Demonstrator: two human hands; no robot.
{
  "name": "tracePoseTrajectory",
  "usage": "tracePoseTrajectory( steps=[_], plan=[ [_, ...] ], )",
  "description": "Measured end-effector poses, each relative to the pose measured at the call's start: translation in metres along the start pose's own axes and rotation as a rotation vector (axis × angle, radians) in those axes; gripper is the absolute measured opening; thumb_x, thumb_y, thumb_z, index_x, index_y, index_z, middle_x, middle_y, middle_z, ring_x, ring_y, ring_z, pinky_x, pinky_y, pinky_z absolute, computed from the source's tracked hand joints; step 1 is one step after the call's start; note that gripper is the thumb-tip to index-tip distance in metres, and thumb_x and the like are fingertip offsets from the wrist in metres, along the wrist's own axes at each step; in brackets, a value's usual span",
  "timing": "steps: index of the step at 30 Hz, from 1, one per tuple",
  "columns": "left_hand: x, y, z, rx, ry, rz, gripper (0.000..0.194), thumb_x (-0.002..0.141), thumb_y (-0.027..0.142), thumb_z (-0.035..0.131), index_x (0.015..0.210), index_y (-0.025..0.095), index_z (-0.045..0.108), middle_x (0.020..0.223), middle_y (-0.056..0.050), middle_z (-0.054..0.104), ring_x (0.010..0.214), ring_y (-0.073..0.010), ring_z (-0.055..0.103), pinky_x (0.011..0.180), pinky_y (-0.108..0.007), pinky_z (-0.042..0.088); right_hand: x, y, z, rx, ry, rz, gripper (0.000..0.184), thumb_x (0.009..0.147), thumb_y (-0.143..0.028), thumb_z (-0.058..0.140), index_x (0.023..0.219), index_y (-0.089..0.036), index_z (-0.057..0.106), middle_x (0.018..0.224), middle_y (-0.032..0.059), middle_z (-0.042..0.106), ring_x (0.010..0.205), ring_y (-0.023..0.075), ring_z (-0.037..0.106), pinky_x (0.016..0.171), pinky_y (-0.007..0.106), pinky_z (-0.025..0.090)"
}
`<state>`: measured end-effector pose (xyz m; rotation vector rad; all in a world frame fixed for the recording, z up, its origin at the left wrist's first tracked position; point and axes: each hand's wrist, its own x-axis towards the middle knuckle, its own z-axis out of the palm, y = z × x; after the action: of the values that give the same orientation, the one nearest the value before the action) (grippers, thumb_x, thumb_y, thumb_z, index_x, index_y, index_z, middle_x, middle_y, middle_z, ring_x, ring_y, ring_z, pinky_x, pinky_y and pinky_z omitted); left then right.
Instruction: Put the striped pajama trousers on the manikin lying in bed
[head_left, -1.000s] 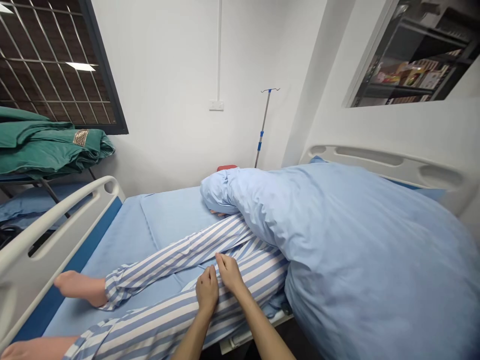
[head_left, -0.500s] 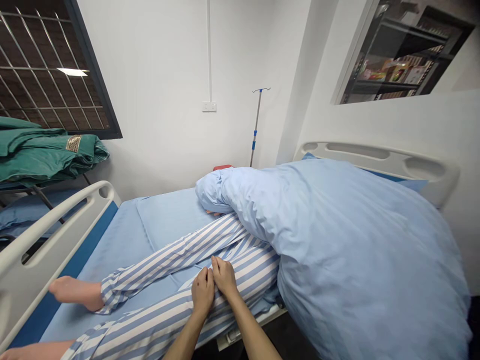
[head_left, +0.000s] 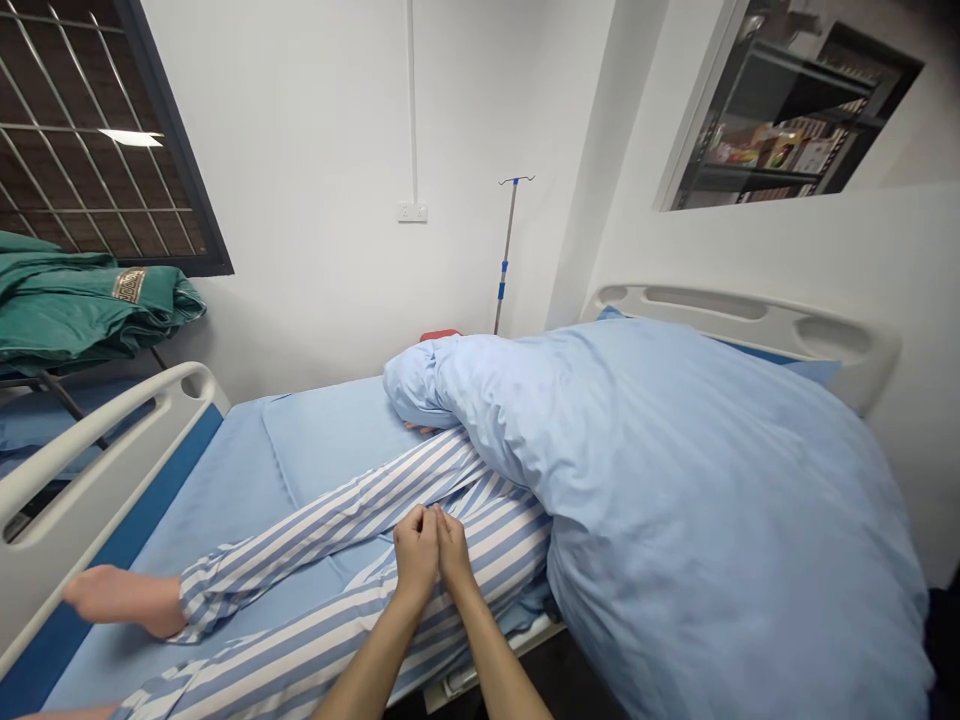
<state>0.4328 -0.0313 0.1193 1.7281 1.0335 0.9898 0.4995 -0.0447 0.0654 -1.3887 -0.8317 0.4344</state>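
Observation:
My left hand (head_left: 415, 552) is curled into a fist, and my right hand (head_left: 453, 552) is a fist beside it. Their thumb sides meet over the near thigh of the striped trousers (head_left: 495, 540). Nothing shows in either fist, and the trouser cloth is not pulled up between them. Whether the fists press on the leg or hover just above it, I cannot tell. The trousers are on a figure lying on the bed, with a bare foot (head_left: 127, 598) at the left. A puffy light-blue quilt (head_left: 675, 480) hides its upper body; a few fingertips (head_left: 424, 428) show under the quilt's edge.
The bed has a pale footboard (head_left: 112, 440) on the left and a headboard (head_left: 750, 305) on the right. Its light-blue sheet (head_left: 330, 420) lies beyond the legs. Behind stands an IV pole (head_left: 506, 250). Folded green cloth (head_left: 97, 310) sits at the far left.
Both fists were staggered, with the left lower and nearer; now they are level and joined. The view has shifted slightly, so the bed and wall appear a little further left.

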Motion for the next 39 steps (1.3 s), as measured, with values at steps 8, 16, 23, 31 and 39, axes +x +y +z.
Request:
tracePoseTrajectory(
  steps=[8,16,23,31,39],
  plan=[
    [-0.014,-0.072,0.033,0.321,0.115,-0.013,0.028,0.085,0.031,0.035,0.075,0.020,0.058,0.070,-0.005,0.064,0.067,-0.0166,0.058,0.062,-0.026,0.037,-0.003,0.004,-0.005,0.000,0.083,0.046,0.046,0.085,-0.055,0.037,0.054,-0.020,0.035,0.050,-0.0047,0.035,0.051,0.0098,0.033,0.050,0.023,0.033],
    [-0.013,-0.072,0.024,0.381,0.037,0.034,0.032,0.089,0.030,0.029,0.072,0.021,0.055,0.068,-0.004,0.064,0.066,-0.0154,0.058,0.062,-0.025,0.035,-0.010,0.002,0.001,-0.113,0.107,-0.011,0.046,0.085,-0.055,0.036,0.054,-0.020,0.037,0.049,-0.0044,0.037,0.051,0.0102,0.034,0.050,0.023,0.031],
    [-0.016,-0.058,0.017,0.424,-0.072,0.067,0.030,0.087,0.028,0.031,0.063,0.021,0.049,0.064,-0.003,0.061,0.065,-0.0155,0.055,0.060,-0.025,0.030,0.012,-0.024,-0.022,-0.378,-0.016,-0.125,0.047,0.086,-0.047,0.038,0.048,-0.019,0.040,0.045,-0.0045,0.037,0.048,0.0093,0.032,0.048,0.024,0.021],
    [-0.016,-0.065,0.022,0.375,-0.015,0.058,0.030,0.084,0.032,0.033,0.063,0.022,0.051,0.065,-0.003,0.062,0.065,-0.0171,0.056,0.060,-0.026,0.033,0.003,0.000,-0.023,-0.494,0.087,-0.181,0.046,0.090,-0.044,0.033,0.054,-0.020,0.048,0.048,-0.0012,0.047,0.048,0.0111,0.038,0.051,0.027,0.021],
    [-0.014,-0.063,0.023,0.353,-0.036,0.002,0.030,0.083,0.034,0.031,0.062,0.022,0.048,0.063,-0.004,0.061,0.064,-0.0177,0.056,0.059,-0.026,0.032,-0.006,0.008,-0.017,-0.473,0.114,-0.140,0.043,0.091,-0.040,0.033,0.056,-0.020,0.048,0.047,-0.0011,0.046,0.047,0.0113,0.038,0.053,0.027,0.020]
  ],
)
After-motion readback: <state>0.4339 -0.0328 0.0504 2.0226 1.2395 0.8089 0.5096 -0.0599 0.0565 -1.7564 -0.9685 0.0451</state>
